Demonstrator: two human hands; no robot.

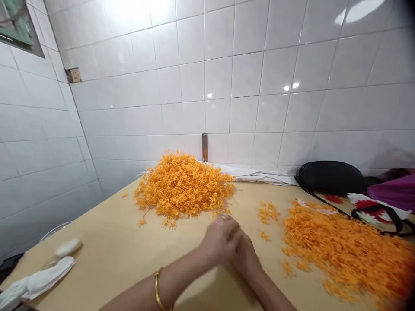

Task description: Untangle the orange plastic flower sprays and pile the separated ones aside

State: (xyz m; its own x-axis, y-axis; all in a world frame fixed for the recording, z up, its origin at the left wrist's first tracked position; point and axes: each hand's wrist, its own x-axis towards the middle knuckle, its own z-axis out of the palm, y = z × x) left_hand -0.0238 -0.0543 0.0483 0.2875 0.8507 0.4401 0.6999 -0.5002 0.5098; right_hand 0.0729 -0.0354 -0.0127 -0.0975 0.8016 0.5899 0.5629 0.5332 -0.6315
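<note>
Both my hands are brought together above the middle of the table. My left hand point(220, 238), with a gold bangle on its wrist, is closed, fingers curled. Against it my right hand point(245, 255) is closed too, partly hidden behind the left. Whatever is between the fingers is hidden. Just beyond my left hand lies a tall heap of orange, thin-stemmed branching sprigs point(184, 185), which look like plastic. A second, flatter pile of smaller orange pieces point(343, 246) spreads to the right of my right hand. Between the two, a few orange pieces point(268, 212) lie loose.
The pale yellow table point(119, 259) meets a white tiled wall point(217, 82). A black bag point(330, 177) and a purple item point(394, 190) lie at the back right. White cloth point(42, 278) and a rounded white object point(68, 247) are at the left edge.
</note>
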